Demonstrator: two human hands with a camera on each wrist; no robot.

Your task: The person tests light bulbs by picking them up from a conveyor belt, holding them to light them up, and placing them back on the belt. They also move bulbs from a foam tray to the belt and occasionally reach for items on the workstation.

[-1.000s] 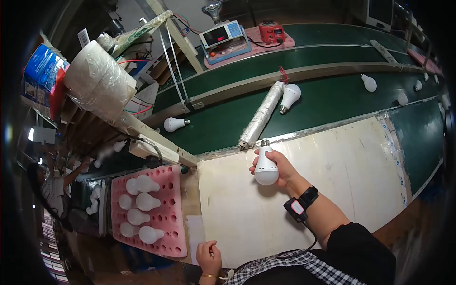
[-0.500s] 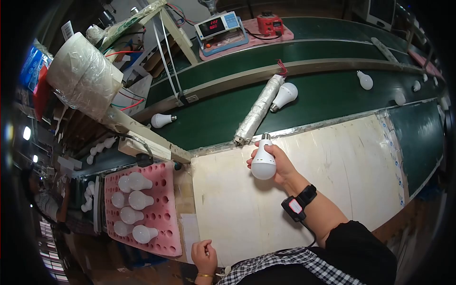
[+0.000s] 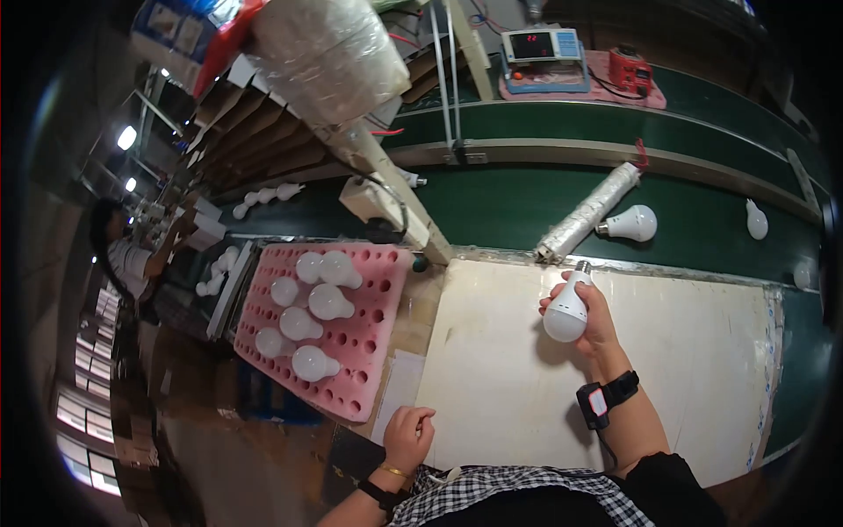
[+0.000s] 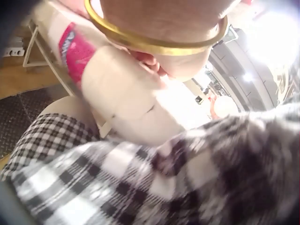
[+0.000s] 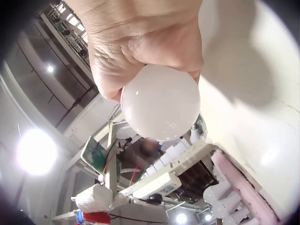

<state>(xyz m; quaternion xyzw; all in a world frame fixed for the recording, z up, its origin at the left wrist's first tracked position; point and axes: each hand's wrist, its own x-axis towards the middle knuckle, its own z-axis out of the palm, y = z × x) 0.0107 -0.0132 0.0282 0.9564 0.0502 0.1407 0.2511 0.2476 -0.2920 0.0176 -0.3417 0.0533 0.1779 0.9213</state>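
Observation:
My right hand (image 3: 599, 318) grips a white LED light bulb (image 3: 566, 318) over the pale board (image 3: 500, 386), its metal screw base up and its round dome toward me. In the right wrist view the bulb's dome (image 5: 161, 103) fills the middle below the palm. My left hand (image 3: 407, 437) is at the board's near left corner, fingers loosely curled, holding nothing. Left of it lies a pink foam tray (image 3: 395, 255) with rows of holes and several white bulbs (image 3: 316, 363) on it. The left wrist view has a gold bracelet (image 4: 154, 45) and checked cloth (image 4: 108, 178), with the fingers mostly hidden.
Beyond the board runs a green belt (image 3: 509, 198) with a foil-wrapped bar (image 3: 590, 213) and loose bulbs, one bulb (image 3: 634, 224) beside the bar. A meter (image 3: 537, 46) and a red device (image 3: 630, 72) stand at the back. A post (image 3: 386, 176) rises behind the tray. Another person (image 3: 132, 259) is at far left.
The head view has swung left, so the scene sits further right and more of the left forearm shows. My right hand keeps its hold on the bulb above the board.

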